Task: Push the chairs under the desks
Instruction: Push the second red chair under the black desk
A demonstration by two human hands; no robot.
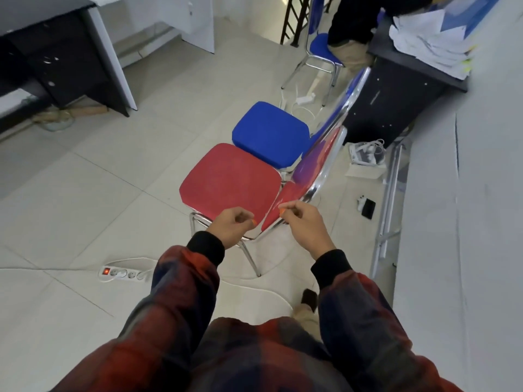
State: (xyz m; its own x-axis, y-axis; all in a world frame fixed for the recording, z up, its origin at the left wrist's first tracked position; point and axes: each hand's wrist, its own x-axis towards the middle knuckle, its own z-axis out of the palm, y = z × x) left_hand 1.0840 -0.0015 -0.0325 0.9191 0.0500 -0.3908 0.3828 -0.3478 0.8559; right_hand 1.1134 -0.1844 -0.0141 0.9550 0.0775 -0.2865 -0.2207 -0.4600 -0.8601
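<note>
**Two chairs stand in the open as a pair of hands hovers at the red one**

A red chair (230, 179) and a blue chair (270, 131) stand side by side on the tiled floor (85, 171), seats touching, backrests turned toward a grey desk (467, 193) along the right edge; neither is tucked under it. The left hand (230, 226) hangs loosely curled over the red seat's near edge, grasping nothing. The right hand (304, 222) sits at the near corner of the red backrest, thumb and forefinger pinched; whether they grip the frame cannot be told. A power strip (123, 273) with a lit switch lies on the floor to the left. A dark desk (65, 52) at upper left is cut off by the frame. At the top, a second blue chair (322, 49) holds a seated person, visible only from the waist down, partly hidden behind a dark cabinet (396, 89) stacked with papers (433, 41).
</note>
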